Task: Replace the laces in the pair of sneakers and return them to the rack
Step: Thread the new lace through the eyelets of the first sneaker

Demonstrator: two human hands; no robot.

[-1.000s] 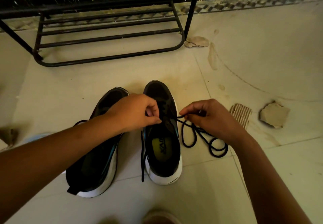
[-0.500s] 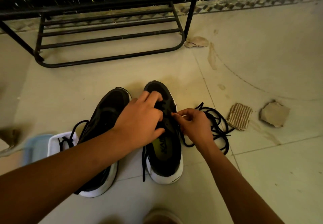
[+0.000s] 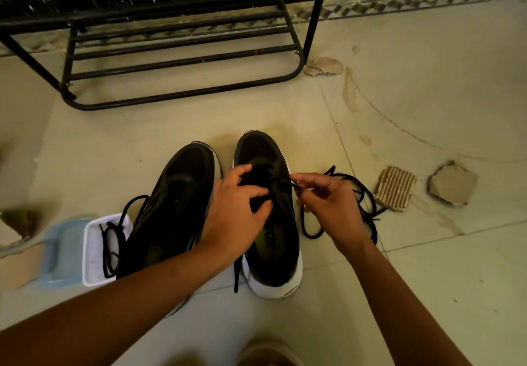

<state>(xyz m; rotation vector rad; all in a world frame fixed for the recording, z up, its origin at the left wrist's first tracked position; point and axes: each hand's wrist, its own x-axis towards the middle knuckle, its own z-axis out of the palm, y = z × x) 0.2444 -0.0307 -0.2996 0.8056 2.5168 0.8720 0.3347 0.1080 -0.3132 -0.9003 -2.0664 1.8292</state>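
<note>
My left hand [image 3: 236,217], fingers spread, steadies the sneaker [image 3: 273,251] under it; my right hand [image 3: 328,208] pinches the lace [image 3: 288,182] tip. The loose coils [image 3: 363,194] beyond my right hand could snag mid-pull.

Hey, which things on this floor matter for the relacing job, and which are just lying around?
For the job: sneaker being laced, second sneaker, loose black lace, white tub holding a lace, shoe rack.
Lying about: corrugated cardboard scrap, broken slab piece, torn scrap beside rack.
</note>
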